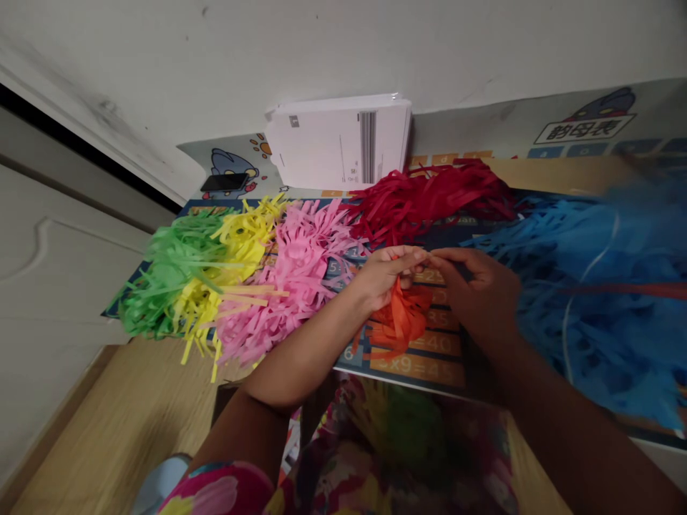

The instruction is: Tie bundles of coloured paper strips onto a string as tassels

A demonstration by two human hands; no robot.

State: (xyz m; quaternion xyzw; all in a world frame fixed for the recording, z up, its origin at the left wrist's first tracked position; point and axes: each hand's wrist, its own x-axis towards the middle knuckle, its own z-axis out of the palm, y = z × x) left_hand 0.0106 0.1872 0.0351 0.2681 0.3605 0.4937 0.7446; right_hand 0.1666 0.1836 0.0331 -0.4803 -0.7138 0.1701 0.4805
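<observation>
Orange paper fringe (pixel 397 322) lies on a printed times-table mat (pixel 424 365) on the wooden table (pixel 123 422), toward the near edge of the mat and directly under the hands. Larger heaps of cut paper strips crowd the mat around it: a blue heap (pixel 590 307) on the right (the biggest, and blurred), a red heap (pixel 429 204) at the far side, then a pink heap (pixel 293 279), a yellow heap (pixel 239 239) and a green heap (pixel 172 279) running left. The left hand (pixel 383 275) and right hand (pixel 477 293) are both closed in a pinch, their fingertips (pixel 413 253) meeting just above the orange; what they grip is too small to tell. Such paper should be very light, limp and easily torn, so the gathered top looks a safer hold than the loose ends.
</observation>
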